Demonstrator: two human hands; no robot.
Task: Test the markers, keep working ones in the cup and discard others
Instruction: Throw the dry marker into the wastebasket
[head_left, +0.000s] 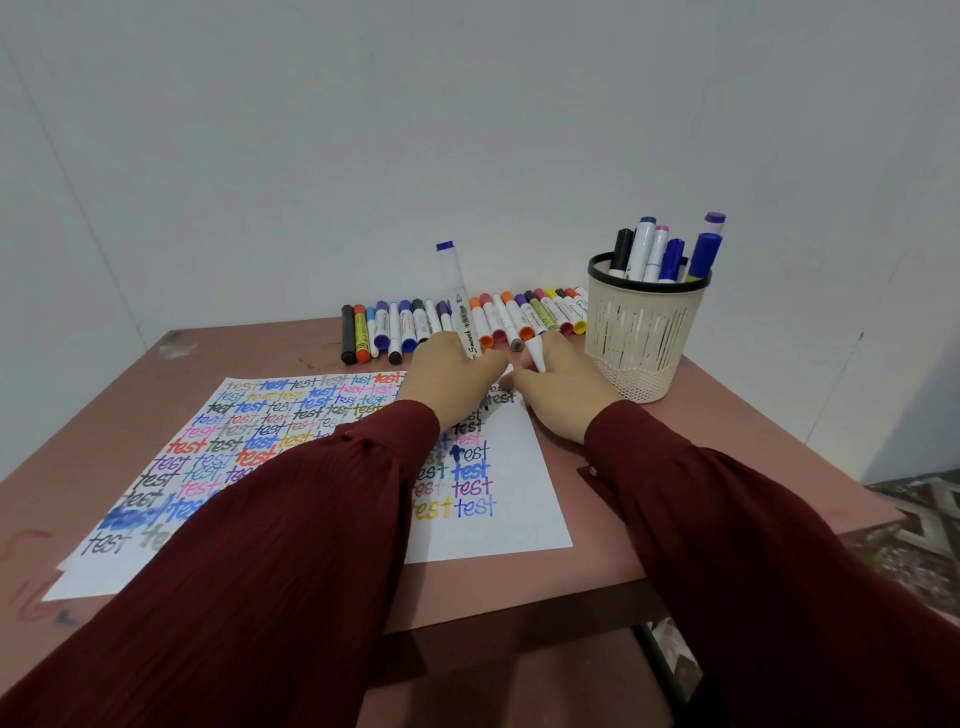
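Your left hand (452, 379) grips the blue-ended marker (456, 296) with its fingers curled round the lower barrel. It stands almost upright over the top right corner of the test sheet (519, 519), and its writing end is hidden inside your hand. Your right hand (561, 395) is just beside the left, pinching what looks like the marker's white cap (536, 356) between two fingers.

The main risk is the hidden tip. If it is bare, it could smear your palm or blot the sheet where earlier marks already crowd the corner, and that would make a faint line hard to judge. Pick a blank patch lower on the right.

The cap sits loosely between your fingers. A slip would send it rolling into the row of markers (395, 327) at the back of the tabletop (260, 353), where it could get mixed up or nudge the row out of order.

The mesh cup (644, 338) stands near your right wrist, with tall markers in the cup (670, 249) leaning against its rim. A careless swing of your right sleeve could tip it.

Recap the marker firmly, or a good one will dry out.
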